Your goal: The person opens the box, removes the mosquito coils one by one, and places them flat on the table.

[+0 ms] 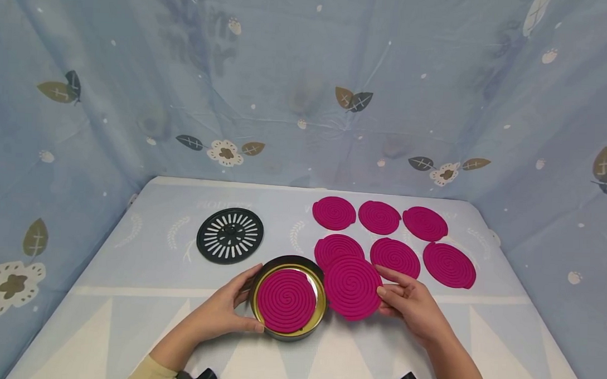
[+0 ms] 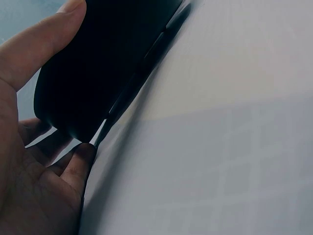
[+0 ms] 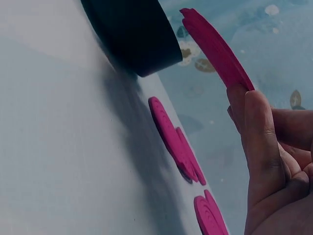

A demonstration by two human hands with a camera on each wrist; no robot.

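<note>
My left hand [image 1: 221, 316] grips the side of a round black tin [image 1: 287, 260] with a gold inside, thumb near the front and fingers behind. A magenta mosquito coil [image 1: 286, 300] lies in the tin. To its right, my right hand [image 1: 414, 306] pinches another magenta mosquito coil [image 1: 352, 289] by its edge, raised off the table beside the tin's rim. In the right wrist view this held coil [image 3: 217, 49] appears nearly edge-on, between thumb and fingers. The left wrist view shows the tin's dark wall [image 2: 107, 58] within the left hand; its contents are hidden there.
Several magenta coils lie in two rows at the back right, among them a far-right coil [image 1: 449, 265] and a back-left coil [image 1: 334, 213]. The held coil partly covers one [image 1: 337, 247]. A black slotted lid [image 1: 230, 235] lies behind and left of the tin. Patterned cloth hangs behind.
</note>
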